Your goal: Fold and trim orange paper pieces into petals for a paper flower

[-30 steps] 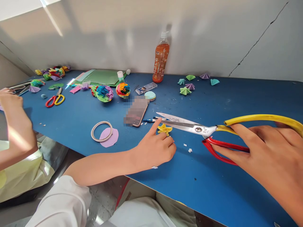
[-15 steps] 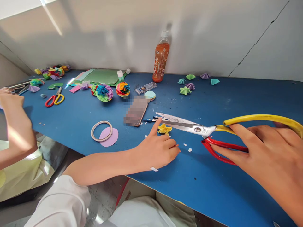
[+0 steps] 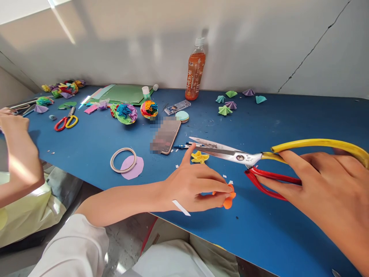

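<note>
L hand (image 3: 196, 188), centre frame, pinches an orange piece (image 3: 228, 199) btw thumb and mid fingers, just over the table (image 3: 288, 115). Its index sticks out straight, and the tip seems to touch the blade near its point. A white scrap (image 3: 181, 207) clings under the wrist.

R hand (image 3: 325, 188), lower right, grips the handles of the scissors (image 3: 240, 157). Fingers lie along and round the red and yellow loops; thumb hidden. Blades point left, parted only a little, w/ nothing btw them. A yellow flower (image 3: 200, 157) lies on the table just under the blade, beside the L index.

Progress, going by the layout:
- **Looks done:** two paper balls (image 3: 126, 112) upper centre-left and a group of folded fans (image 3: 225, 110) upper centre-right. The yellow flower looks shaped and is set down.
- **Not done:** the orange piece is in hand, curled, not at the blades, and no cut shows on it; can't tell its exact shape. A purple disc (image 3: 135, 169) centre-left lies flat, unfolded, w/ a tape ring (image 3: 123, 160) partly on it.

Around:
- phone (image 3: 165, 135) left of the blade tip
- bottle (image 3: 195, 71) at the wall, top centre
- small scissors (image 3: 66, 122) and green sheets (image 3: 123, 93) upper left
- another person's arm (image 3: 17, 154) at the left edge, well apart
</note>
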Demonstrator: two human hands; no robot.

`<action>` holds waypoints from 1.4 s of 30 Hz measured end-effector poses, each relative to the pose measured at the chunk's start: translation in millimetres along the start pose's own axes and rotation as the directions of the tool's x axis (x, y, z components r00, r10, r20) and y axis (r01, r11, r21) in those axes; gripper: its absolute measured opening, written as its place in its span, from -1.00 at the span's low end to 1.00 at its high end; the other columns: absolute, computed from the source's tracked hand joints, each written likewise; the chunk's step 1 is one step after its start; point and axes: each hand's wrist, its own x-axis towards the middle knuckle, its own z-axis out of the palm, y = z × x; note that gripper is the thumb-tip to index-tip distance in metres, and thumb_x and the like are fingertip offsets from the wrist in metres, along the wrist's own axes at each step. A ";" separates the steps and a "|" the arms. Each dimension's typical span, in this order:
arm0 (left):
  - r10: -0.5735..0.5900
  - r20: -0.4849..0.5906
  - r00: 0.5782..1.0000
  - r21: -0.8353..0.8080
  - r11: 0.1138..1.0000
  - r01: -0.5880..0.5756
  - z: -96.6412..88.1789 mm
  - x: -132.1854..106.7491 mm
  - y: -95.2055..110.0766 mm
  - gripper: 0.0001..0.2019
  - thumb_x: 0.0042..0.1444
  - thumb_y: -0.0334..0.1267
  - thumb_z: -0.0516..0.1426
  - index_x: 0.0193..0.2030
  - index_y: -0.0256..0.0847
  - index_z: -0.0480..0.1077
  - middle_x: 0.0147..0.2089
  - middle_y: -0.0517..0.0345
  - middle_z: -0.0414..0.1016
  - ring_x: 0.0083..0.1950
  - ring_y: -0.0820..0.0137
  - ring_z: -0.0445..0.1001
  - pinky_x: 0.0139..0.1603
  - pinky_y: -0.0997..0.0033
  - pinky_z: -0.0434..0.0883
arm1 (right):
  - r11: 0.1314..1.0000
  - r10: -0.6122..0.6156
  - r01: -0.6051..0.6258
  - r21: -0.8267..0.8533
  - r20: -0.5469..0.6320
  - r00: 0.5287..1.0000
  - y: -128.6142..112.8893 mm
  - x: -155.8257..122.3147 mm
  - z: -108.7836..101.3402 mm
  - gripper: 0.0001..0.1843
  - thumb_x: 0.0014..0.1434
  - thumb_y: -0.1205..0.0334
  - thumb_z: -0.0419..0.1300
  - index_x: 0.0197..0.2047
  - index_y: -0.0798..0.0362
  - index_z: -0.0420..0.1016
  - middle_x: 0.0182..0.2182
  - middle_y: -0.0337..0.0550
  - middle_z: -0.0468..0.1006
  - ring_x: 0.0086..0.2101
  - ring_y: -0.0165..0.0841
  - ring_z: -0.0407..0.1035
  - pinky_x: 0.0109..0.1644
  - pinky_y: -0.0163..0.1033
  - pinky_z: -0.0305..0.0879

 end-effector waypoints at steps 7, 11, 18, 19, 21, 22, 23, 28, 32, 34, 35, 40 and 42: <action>-0.066 -0.195 0.978 -0.195 0.981 0.027 -0.6 6.0 2.0 -0.88 0.12 -0.30 0.17 -0.42 -0.17 0.49 -0.42 0.28 0.61 -0.45 0.60 0.54 0.48 0.13 -0.05 | 1.000 0.014 -0.014 -0.010 -0.016 1.000 0.1 2.1 1.3 -0.62 0.28 0.12 -0.10 -0.19 0.22 0.41 -0.56 -0.05 0.27 -0.45 -0.20 0.09 -0.38 -0.21 0.12; 0.032 -0.151 0.988 -0.262 0.962 -0.072 2.8 5.6 3.0 -0.91 0.08 -0.31 0.18 -0.43 -0.14 0.49 -0.42 0.31 0.62 -0.44 0.59 0.55 0.46 0.17 0.06 | 1.000 -0.026 0.025 -0.016 -0.077 0.997 1.7 -0.5 8.4 -0.54 0.27 -0.03 -0.04 -0.22 0.24 0.43 -0.57 -0.07 0.28 -0.47 -0.24 0.11 -0.40 -0.23 0.16; -0.358 0.192 0.914 -0.799 0.484 0.357 -13.4 12.0 -2.9 -0.78 0.02 -0.11 0.27 -0.51 -0.19 0.48 -0.45 0.21 0.56 -0.39 0.51 0.53 0.11 0.21 0.48 | 0.957 0.252 -0.278 0.080 0.235 0.939 -0.7 -7.6 28.9 -0.43 0.29 -0.06 -0.15 -0.01 0.24 0.42 -0.46 0.04 0.46 -0.38 -0.15 0.30 -0.43 -0.18 0.22; -0.410 0.254 0.876 -0.833 0.367 0.414 -16.7 13.8 -6.5 -0.70 0.00 -0.03 0.27 -0.56 -0.20 0.44 -0.51 0.24 0.51 -0.43 0.51 0.50 0.06 0.18 0.51 | 0.919 0.329 -0.386 0.085 0.376 0.866 1.6 -7.1 32.0 -0.42 0.27 -0.09 -0.13 0.00 0.22 0.42 -0.40 0.08 0.50 -0.36 -0.14 0.34 -0.47 -0.18 0.20; -0.488 0.351 0.799 -0.823 0.245 0.512 -21.7 16.6 -14.4 -0.59 -0.07 0.11 0.26 -0.61 -0.20 0.37 -0.57 0.26 0.42 -0.47 0.51 0.45 0.05 0.10 0.51 | 0.818 0.407 -0.571 0.067 0.634 0.657 8.8 -5.5 37.7 -0.41 0.22 -0.13 -0.07 0.02 0.18 0.43 -0.29 0.14 0.55 -0.35 -0.12 0.38 -0.52 -0.20 0.16; -0.510 0.385 0.769 -0.799 0.232 0.555 -23.1 17.3 -17.9 -0.56 -0.09 0.13 0.25 -0.64 -0.20 0.33 -0.59 0.26 0.36 -0.48 0.51 0.42 0.03 0.10 0.52 | 0.772 0.403 -0.632 0.057 0.726 0.558 13.1 -4.9 40.4 -0.41 0.20 -0.14 -0.05 0.02 0.16 0.43 -0.26 0.15 0.56 -0.36 -0.12 0.39 -0.52 -0.20 0.16; -0.537 0.402 0.741 -0.774 0.233 0.589 -23.8 17.6 -20.7 -0.54 -0.10 0.14 0.24 -0.68 -0.20 0.28 -0.61 0.26 0.31 -0.51 0.52 0.37 -0.01 0.10 0.52 | 0.740 0.386 -0.669 0.065 0.774 0.502 17.2 -4.8 43.0 -0.42 0.21 -0.12 -0.05 0.03 0.16 0.44 -0.22 0.16 0.56 -0.34 -0.12 0.41 -0.50 -0.19 0.19; -0.555 0.423 0.717 -0.700 0.302 0.647 -20.6 17.1 -24.0 -0.52 -0.14 0.20 0.21 -0.67 -0.19 0.29 -0.54 0.17 0.39 -0.47 0.48 0.35 -0.15 0.10 0.53 | 0.698 0.315 -0.692 0.184 0.789 0.528 26.0 -11.8 55.2 -0.47 0.22 0.00 -0.02 0.05 0.22 0.46 -0.03 0.20 0.51 -0.15 -0.06 0.42 -0.33 -0.13 0.32; -0.474 0.326 0.818 -0.690 0.472 0.549 -20.1 15.5 -20.1 -0.48 -0.15 0.30 0.21 -0.61 -0.20 0.37 -0.52 0.14 0.48 -0.44 0.43 0.46 -0.13 0.07 0.55 | 0.674 0.277 -0.700 0.234 0.799 0.534 27.3 -15.2 55.9 -0.44 0.19 -0.08 0.04 -0.05 0.23 0.55 -0.13 0.23 0.53 -0.19 -0.07 0.44 -0.28 -0.14 0.35; -0.405 0.271 0.873 -0.658 0.584 0.475 -22.2 14.0 -16.4 -0.50 -0.05 0.25 0.19 -0.59 -0.20 0.39 -0.52 0.13 0.51 -0.44 0.43 0.49 -0.06 0.09 0.55 | 0.643 0.264 -0.718 0.265 0.804 0.533 29.5 -13.2 50.3 -0.41 0.18 -0.13 0.04 -0.08 0.23 0.57 -0.12 0.23 0.53 -0.26 -0.11 0.46 -0.32 -0.16 0.35; -0.354 0.253 0.900 -0.635 0.642 0.430 -23.4 13.2 -14.0 -0.53 0.00 0.20 0.18 -0.58 -0.20 0.41 -0.50 0.12 0.53 -0.44 0.44 0.50 -0.01 0.11 0.54 | 0.629 0.264 -0.727 0.274 0.804 0.532 30.3 -10.9 45.7 -0.41 0.18 -0.14 0.04 -0.07 0.21 0.57 -0.11 0.21 0.53 -0.31 -0.15 0.47 -0.36 -0.17 0.35; 0.005 0.131 0.991 -0.520 0.852 0.064 -22.2 11.4 -0.5 -0.84 0.13 -0.22 0.18 -0.45 -0.18 0.47 -0.42 0.16 0.61 -0.42 0.55 0.54 0.16 0.31 0.45 | 0.461 0.339 -0.798 0.389 0.754 0.563 15.5 11.4 5.4 -0.62 0.16 -0.05 0.11 -0.14 0.00 0.58 -0.20 -0.06 0.60 -0.27 -0.25 0.49 -0.33 -0.24 0.37; 0.113 0.066 0.991 -0.467 0.882 -0.069 -17.5 11.1 2.2 -0.94 0.08 -0.33 0.20 -0.41 -0.17 0.47 -0.42 0.19 0.62 -0.42 0.57 0.55 0.20 0.36 0.41 | 0.277 0.303 -0.780 0.561 0.720 0.625 0.4 21.2 -13.2 -0.70 0.13 -0.02 0.14 -0.26 -0.03 0.59 -0.31 -0.14 0.62 -0.33 -0.30 0.49 -0.32 -0.25 0.40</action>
